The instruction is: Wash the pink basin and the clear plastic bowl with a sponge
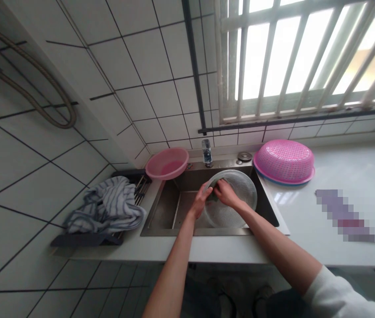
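A clear plastic strainer basket (240, 187) stands tilted in the steel sink (164, 207), its open side facing me. My left hand (201, 199) grips its near left rim with curled fingers. My right hand (226, 193) reaches inside the basket, fingers bent against the mesh; something dark shows between the two hands, too small to name. The tap (207, 152) stands just behind the basket.
A pink basin (167, 163) sits at the sink's back left corner. A pink colander (284, 161) lies upside down on the white counter (349, 172) to the right. A striped cloth (108, 205) lies on a dark rack left of the sink. Tiled wall left, barred window behind.
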`<control>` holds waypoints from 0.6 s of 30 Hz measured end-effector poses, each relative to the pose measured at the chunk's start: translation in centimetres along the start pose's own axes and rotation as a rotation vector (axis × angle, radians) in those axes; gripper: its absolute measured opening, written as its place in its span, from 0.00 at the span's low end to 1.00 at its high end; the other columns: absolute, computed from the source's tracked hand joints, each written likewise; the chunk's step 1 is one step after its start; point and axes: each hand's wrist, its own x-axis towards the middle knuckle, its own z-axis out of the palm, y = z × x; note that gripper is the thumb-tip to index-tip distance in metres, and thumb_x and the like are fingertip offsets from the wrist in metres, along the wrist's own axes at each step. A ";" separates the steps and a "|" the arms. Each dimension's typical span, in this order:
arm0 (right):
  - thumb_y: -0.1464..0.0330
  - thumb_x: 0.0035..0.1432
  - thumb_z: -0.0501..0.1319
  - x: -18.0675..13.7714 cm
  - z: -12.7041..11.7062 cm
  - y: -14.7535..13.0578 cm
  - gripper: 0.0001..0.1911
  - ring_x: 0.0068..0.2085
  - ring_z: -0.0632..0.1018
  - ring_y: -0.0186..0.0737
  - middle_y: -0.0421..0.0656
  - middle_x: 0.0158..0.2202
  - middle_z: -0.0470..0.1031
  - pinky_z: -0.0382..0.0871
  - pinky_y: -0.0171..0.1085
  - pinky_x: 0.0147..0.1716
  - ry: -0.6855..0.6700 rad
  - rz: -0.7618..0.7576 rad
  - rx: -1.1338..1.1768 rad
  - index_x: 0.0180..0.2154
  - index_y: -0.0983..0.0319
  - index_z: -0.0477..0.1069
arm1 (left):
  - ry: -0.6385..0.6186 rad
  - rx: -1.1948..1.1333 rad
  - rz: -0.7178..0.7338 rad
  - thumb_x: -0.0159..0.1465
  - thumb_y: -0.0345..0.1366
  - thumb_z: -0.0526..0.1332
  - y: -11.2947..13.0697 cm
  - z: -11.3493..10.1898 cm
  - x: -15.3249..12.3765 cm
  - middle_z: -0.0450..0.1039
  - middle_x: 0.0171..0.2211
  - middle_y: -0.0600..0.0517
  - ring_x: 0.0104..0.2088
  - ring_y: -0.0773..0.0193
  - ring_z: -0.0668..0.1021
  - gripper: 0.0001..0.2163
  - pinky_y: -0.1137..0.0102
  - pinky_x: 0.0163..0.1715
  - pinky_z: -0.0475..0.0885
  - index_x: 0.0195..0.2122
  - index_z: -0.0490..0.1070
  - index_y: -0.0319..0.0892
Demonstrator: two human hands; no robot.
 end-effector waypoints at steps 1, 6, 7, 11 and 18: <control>0.74 0.65 0.55 0.3 -0.7 0.4 0.10 0.44 0.77 0.46 0.53 0.45 0.79 0.68 0.40 0.47 0.050 0.079 -0.058 0.42 0.65 0.75 | -0.012 0.000 -0.037 0.61 0.56 0.70 0.1 0.1 -0.1 0.77 0.58 0.46 0.52 0.50 0.80 0.31 0.59 0.51 0.73 0.63 0.72 0.50; 0.72 0.62 0.59 -0.2 -1.8 1.5 0.08 0.40 0.79 0.47 0.55 0.41 0.81 0.67 0.38 0.39 -0.096 0.332 -0.256 0.40 0.64 0.77 | 0.054 -0.056 -0.043 0.58 0.56 0.72 0.6 -0.1 0.0 0.79 0.52 0.46 0.42 0.55 0.81 0.34 0.65 0.39 0.74 0.63 0.71 0.49; 0.72 0.60 0.61 -0.5 -1.5 1.3 0.07 0.38 0.79 0.46 0.53 0.39 0.81 0.66 0.37 0.36 -0.192 0.333 -0.259 0.38 0.63 0.77 | 0.095 -0.090 -0.044 0.58 0.57 0.72 0.7 -0.2 0.1 0.79 0.51 0.45 0.42 0.55 0.81 0.35 0.66 0.38 0.74 0.63 0.71 0.49; 0.74 0.59 0.62 -1.5 0.5 0.0 0.04 0.32 0.76 0.40 0.46 0.35 0.81 0.61 0.35 0.31 -0.445 0.097 -0.109 0.34 0.62 0.76 | 0.165 -0.175 -0.060 0.57 0.58 0.71 0.5 -0.5 0.4 0.80 0.49 0.45 0.44 0.53 0.82 0.34 0.63 0.42 0.76 0.60 0.73 0.45; 0.69 0.66 0.59 -0.2 -0.5 -0.2 0.03 0.37 0.79 0.41 0.46 0.39 0.81 0.67 0.35 0.36 -0.148 0.082 0.137 0.42 0.62 0.70 | 0.022 -0.092 0.067 0.59 0.53 0.72 0.6 0.2 0.2 0.78 0.56 0.47 0.57 0.49 0.78 0.29 0.60 0.56 0.72 0.59 0.75 0.47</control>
